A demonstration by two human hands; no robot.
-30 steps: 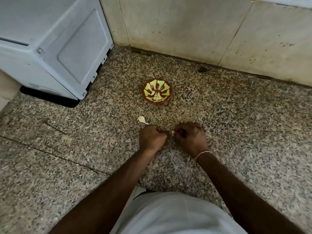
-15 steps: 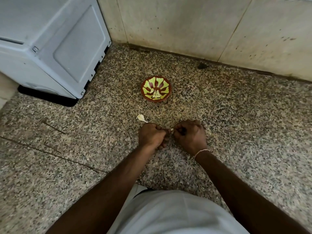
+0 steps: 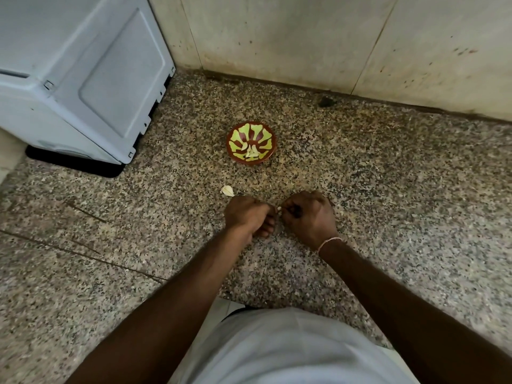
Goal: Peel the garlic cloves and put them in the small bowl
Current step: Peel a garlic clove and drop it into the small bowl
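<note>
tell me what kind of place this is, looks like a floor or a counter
Probably a home kitchen or utility corner. A speckled stone surface meets a stained tiled wall, a white appliance stands at left, and a small bowl holds peeled garlic. Floor or counter: cannot tell.

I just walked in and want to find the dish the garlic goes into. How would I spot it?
Find the big white appliance at the wall. To its right, on the speckled floor, sits the small bowl, beyond the person's hands. It is the only round thing there, red-brown with yellow-green petal shapes, holding a few pale cloves.
</note>
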